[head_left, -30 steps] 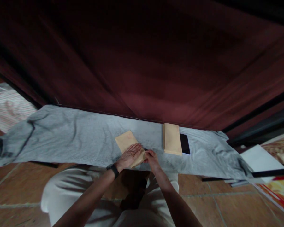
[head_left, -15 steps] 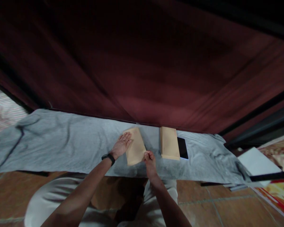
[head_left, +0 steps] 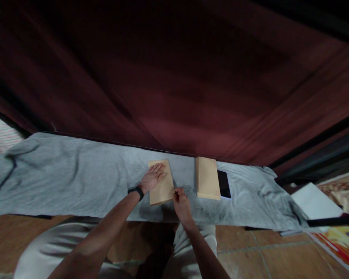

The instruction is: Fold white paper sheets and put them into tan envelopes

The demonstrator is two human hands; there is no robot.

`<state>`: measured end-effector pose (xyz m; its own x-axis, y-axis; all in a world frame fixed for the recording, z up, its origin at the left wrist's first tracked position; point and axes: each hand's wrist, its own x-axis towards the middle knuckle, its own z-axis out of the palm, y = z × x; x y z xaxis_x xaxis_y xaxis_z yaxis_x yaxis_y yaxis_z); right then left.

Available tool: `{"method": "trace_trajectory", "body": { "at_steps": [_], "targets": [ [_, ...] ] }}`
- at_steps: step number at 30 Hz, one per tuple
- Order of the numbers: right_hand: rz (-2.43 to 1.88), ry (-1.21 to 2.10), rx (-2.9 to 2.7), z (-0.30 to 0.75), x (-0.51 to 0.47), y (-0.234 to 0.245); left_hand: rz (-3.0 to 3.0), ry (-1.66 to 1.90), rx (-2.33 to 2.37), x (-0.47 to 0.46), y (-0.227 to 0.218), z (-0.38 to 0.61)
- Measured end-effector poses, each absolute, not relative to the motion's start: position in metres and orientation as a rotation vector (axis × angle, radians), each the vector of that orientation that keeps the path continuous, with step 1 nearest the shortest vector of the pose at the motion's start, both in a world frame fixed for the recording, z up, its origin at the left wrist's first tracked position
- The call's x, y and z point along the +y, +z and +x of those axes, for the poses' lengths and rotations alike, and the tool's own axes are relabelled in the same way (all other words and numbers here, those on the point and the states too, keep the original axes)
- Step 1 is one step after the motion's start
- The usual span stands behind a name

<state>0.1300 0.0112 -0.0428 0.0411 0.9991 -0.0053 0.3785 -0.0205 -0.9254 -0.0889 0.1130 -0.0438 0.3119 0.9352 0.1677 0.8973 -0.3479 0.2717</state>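
Observation:
A flat brown paper envelope (head_left: 163,188) lies on the grey cloth in front of me, slightly tilted. My left hand (head_left: 154,177) rests flat on its upper left part, fingers stretched out, a dark watch on the wrist. At its lower right edge, my right hand (head_left: 180,199) pinches with fingers closed at the paper's side. Further right lies a stack of similar brown envelopes (head_left: 208,178). A dark-screened phone or tablet (head_left: 224,184) sticks out from beside that stack.
The grey cloth (head_left: 104,174) covers a long narrow surface. Dark red fabric (head_left: 174,97) rises behind it. A white flat panel (head_left: 317,201) and a bright red and yellow printed item (head_left: 344,242) are at the right. Tiled floor (head_left: 291,259) shows below.
The envelope has turned a little more upright and shifted slightly left. My right hand has moved a little down and left along its edge; my left hand stays flat on it.

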Motion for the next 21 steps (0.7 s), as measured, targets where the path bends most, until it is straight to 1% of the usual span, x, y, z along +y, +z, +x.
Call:
{"method": "trace_trajectory", "body": {
  "at_steps": [3,5,9,15,21],
  "targets": [
    [-1.495,0.625,-1.670,0.139,0.002,-0.050,2.450,0.462,1.694,0.123,-0.042,-0.081],
    [-1.469,0.533,-1.746,0.144,-0.003,-0.054,2.460,0.480,1.702,0.127,-0.042,-0.075],
    [-1.426,0.495,-1.801,0.148,-0.010,-0.059,2.467,0.536,1.748,0.122,-0.046,-0.066],
    [-1.416,0.505,-1.778,0.147,-0.011,-0.056,2.521,0.515,1.611,0.096,-0.052,-0.059],
    [-1.414,0.533,-1.747,0.147,-0.012,-0.050,2.547,0.519,1.513,0.060,-0.047,-0.047]
  ]
}}
